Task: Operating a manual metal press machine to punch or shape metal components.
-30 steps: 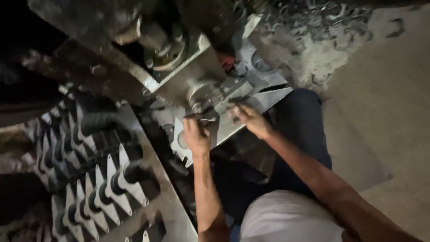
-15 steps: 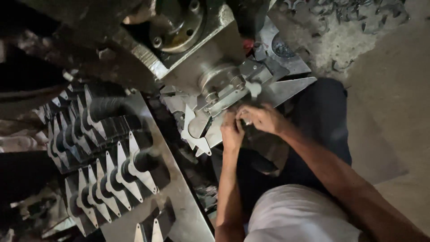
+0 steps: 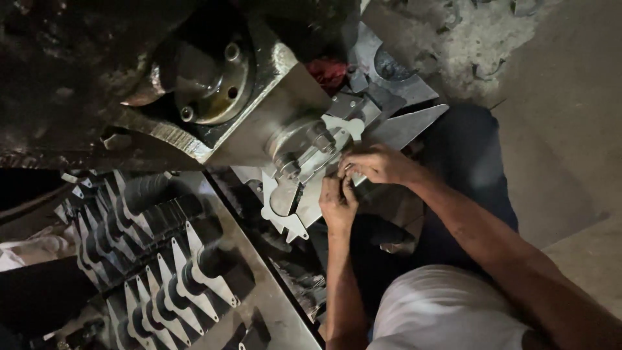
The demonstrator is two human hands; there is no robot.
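Closest to me, the left hand (image 3: 338, 202) is curled with fingertips pressed on the lower edge of the pale flat notched steel plate (image 3: 293, 206) on the machine's clamp, and the right hand (image 3: 377, 163) just past it has fingers pinched together on something tiny where the two hands meet, can't tell what; I'd say keep that plate pushed flat so it doesn't skew

Count-wise: two hands, one round grey clamp head (image 3: 299, 148), two toothed cutter shafts (image 3: 165, 259) on the left, one dark bolted flange (image 3: 210, 78) furthest back
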